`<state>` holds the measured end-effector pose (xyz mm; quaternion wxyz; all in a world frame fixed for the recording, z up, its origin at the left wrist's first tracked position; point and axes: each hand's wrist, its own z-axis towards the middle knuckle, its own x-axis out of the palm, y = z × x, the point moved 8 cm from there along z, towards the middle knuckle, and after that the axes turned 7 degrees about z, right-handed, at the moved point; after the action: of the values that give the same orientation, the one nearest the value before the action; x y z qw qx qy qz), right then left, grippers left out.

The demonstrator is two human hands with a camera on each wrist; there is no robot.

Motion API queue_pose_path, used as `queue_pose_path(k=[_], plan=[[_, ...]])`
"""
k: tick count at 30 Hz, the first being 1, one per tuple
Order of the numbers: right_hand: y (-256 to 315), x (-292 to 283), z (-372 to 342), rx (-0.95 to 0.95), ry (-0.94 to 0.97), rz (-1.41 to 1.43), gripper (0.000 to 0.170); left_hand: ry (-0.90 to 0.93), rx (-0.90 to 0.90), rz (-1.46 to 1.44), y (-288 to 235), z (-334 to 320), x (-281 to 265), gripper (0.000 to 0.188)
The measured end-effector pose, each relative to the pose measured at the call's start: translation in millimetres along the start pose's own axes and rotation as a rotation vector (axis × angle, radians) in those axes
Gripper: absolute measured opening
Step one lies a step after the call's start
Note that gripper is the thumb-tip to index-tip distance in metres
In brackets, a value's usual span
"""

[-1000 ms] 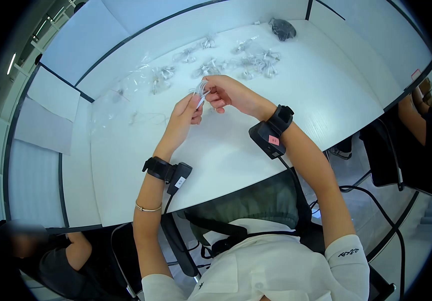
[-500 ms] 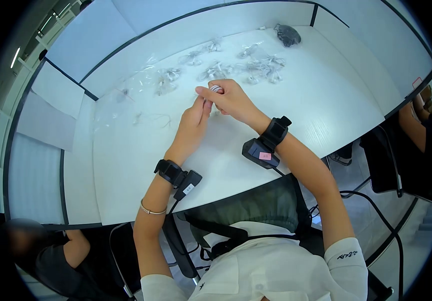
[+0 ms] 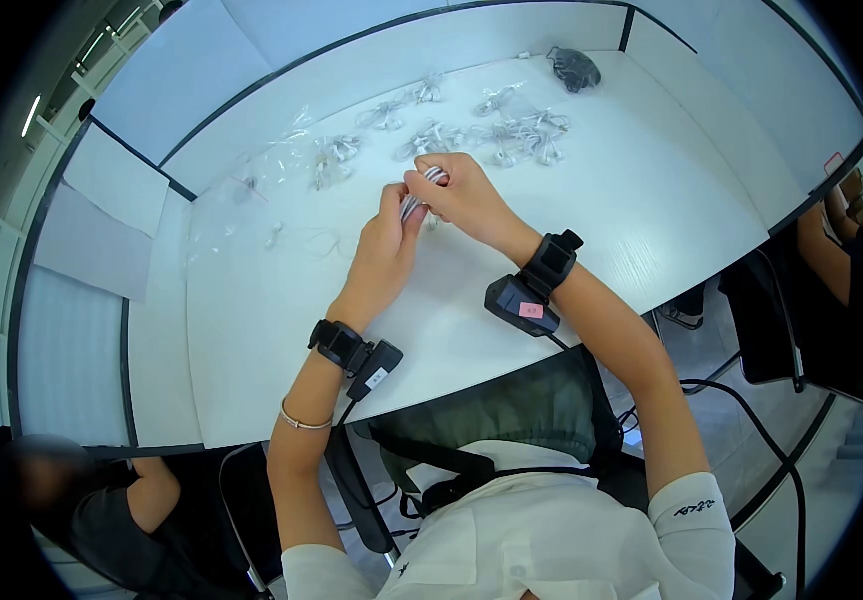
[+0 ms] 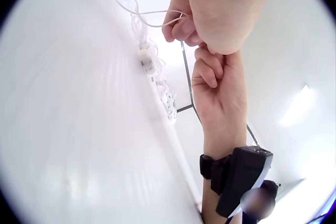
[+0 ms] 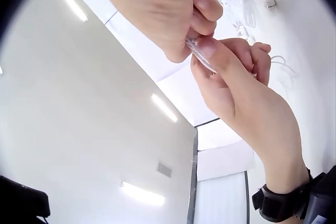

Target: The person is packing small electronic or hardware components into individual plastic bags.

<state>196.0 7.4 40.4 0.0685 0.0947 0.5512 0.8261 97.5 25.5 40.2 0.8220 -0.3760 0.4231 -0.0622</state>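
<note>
Both hands meet above the middle of the white table (image 3: pixel 491 290) around a bundled white cable (image 3: pixel 410 207). The left hand (image 3: pixel 381 255) pinches the bundle's lower part between thumb and fingers. Curled round its upper end are the fingers of the right hand (image 3: pixel 471 205). In the right wrist view several white strands (image 5: pixel 202 58) run between the two hands, the left hand (image 5: pixel 247 82) pinching them beside the right hand (image 5: pixel 163 14). A thin white loop (image 4: pixel 152 18) sticks out by the fingers in the left wrist view.
Several white cable bundles (image 3: pixel 526 130) lie along the table's back. Clear plastic bags (image 3: pixel 241 200) lie at the left, and a dark bag (image 3: pixel 573 70) is in the back right corner. Partition panels (image 3: pixel 351 65) enclose the table; another person (image 3: pixel 151 495) sits at lower left.
Since a second ago the right hand has closed round the cable's upper end. Over the last half second the left hand's grip has shifted, and more of the bundle shows between the hands.
</note>
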Motion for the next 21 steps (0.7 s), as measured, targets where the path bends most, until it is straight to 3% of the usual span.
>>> queue_pose_path(k=[1,4,7,10,16,19,21], plan=[[1.2,0.1,0.0,-0.01,0.004,-0.01,0.031,-0.053,0.029,-0.008,-1.6,-0.7,-2.5,0.015],[-0.2,-1.7,-1.3,0.057,0.011,0.026,0.031,0.035,0.004,0.173,-0.7,0.1,-0.9,0.014],[9.9,1.0,-1.7,-0.038,-0.007,-0.023,0.033,0.062,-0.036,0.158,4.4,0.1,0.6,0.016],[8.8,2.5,-0.8,-0.141,0.024,-0.199,0.034,0.118,-0.015,-0.033,14.6,-0.3,5.4,0.02],[2.1,0.9,1.1,-0.081,0.034,-0.106,0.034,0.197,-0.134,-0.211,24.0,-0.5,9.3,0.027],[-4.3,1.2,0.4,0.051,0.024,0.006,0.034,0.24,-0.221,-0.436,25.3,-1.5,13.9,0.026],[0.7,-1.7,2.3,-0.046,0.037,-0.174,0.034,0.27,-0.24,-0.5,33.3,-3.6,21.2,0.025]])
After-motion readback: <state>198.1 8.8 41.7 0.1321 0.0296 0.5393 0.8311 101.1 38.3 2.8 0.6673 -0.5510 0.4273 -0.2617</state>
